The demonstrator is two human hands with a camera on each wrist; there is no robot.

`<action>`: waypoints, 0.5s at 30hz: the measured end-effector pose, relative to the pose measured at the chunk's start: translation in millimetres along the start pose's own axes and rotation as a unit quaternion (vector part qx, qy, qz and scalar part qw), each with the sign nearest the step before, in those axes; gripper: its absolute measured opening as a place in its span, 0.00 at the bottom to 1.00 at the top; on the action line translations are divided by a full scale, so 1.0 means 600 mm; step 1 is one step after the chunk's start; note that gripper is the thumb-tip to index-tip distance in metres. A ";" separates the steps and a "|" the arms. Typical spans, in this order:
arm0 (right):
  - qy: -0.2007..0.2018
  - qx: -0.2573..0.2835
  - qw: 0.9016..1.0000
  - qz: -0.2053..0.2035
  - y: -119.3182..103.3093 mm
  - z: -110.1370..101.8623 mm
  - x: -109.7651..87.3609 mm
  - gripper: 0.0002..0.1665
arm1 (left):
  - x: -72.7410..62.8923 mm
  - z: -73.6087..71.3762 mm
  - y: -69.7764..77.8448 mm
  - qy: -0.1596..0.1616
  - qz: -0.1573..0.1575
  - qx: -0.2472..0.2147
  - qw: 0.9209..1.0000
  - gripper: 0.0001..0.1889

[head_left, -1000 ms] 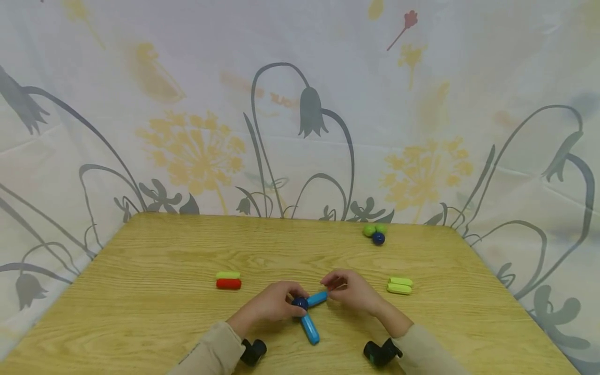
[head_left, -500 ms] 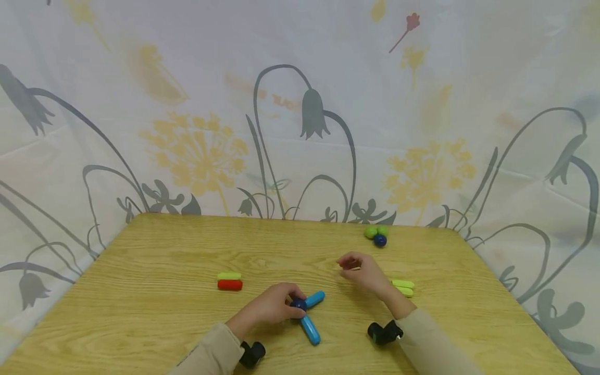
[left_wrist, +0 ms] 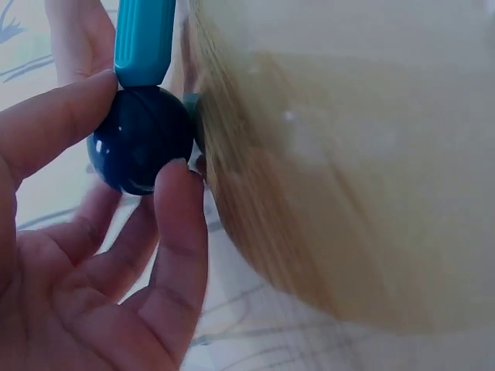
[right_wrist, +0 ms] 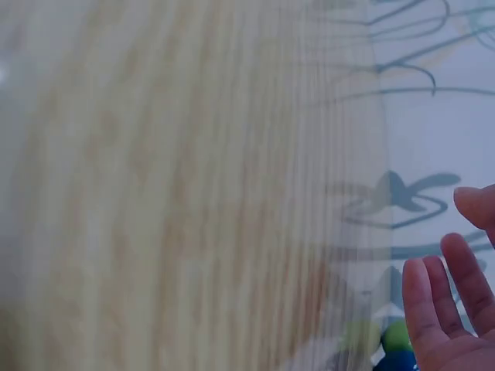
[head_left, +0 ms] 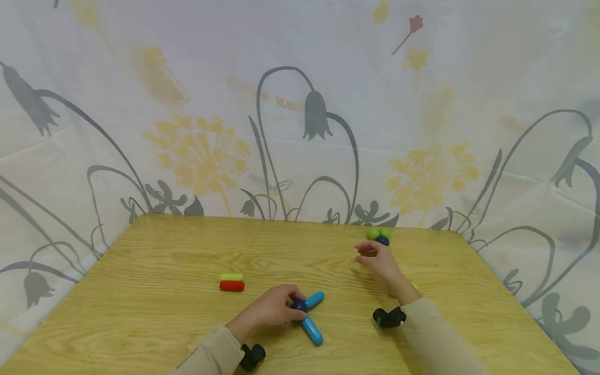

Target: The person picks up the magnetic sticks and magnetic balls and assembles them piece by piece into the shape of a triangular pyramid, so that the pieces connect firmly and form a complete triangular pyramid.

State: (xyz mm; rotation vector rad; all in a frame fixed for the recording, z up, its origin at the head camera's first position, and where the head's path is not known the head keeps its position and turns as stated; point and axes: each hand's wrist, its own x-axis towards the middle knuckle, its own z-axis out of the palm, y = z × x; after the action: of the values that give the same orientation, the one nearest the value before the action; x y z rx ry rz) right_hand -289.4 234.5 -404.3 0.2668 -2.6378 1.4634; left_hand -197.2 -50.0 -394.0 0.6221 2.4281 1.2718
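Observation:
My left hand (head_left: 274, 305) pinches a dark blue ball (left_wrist: 141, 139) between thumb and fingers. Two light blue rods, one pointing up and right (head_left: 315, 299) and one toward the front (head_left: 312, 331), stick out from that ball at an angle. My right hand (head_left: 382, 263) is over the back right of the table, fingers loosely bent around nothing. Close beyond it sit two green balls (head_left: 373, 234) and another dark blue ball (head_left: 383, 240), the latter partly covered by the hand. In the right wrist view the fingers (right_wrist: 421, 301) are spread beside these balls.
A red rod (head_left: 232, 286) and a yellow-green rod (head_left: 232, 277) lie side by side on the left of the wooden table (head_left: 164, 323). More yellow-green (head_left: 415, 286) shows behind my right wrist. A patterned cloth (head_left: 225, 104) hangs behind the table's back edge.
My right hand has let go of the upper light blue rod and moved away, back and right toward the balls. The left hand keeps its hold on the dark blue ball.

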 end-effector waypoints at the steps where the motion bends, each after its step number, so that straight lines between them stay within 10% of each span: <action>1: 0.004 -0.001 1.000 0.002 0.001 -0.003 0.001 0.16 | 0.000 0.000 0.000 -0.001 -0.002 0.004 1.000 0.17; 15: 0.090 -0.004 0.995 0.052 0.023 -0.057 0.027 0.21 | 0.003 -0.005 -0.009 -0.046 0.047 0.019 0.998 0.20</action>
State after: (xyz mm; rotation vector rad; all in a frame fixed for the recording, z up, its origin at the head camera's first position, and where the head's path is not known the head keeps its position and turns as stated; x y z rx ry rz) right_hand -307.3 269.2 -394.5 -0.0033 -2.5463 1.4310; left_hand -201.5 -54.1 -396.9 0.7977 2.3773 1.2068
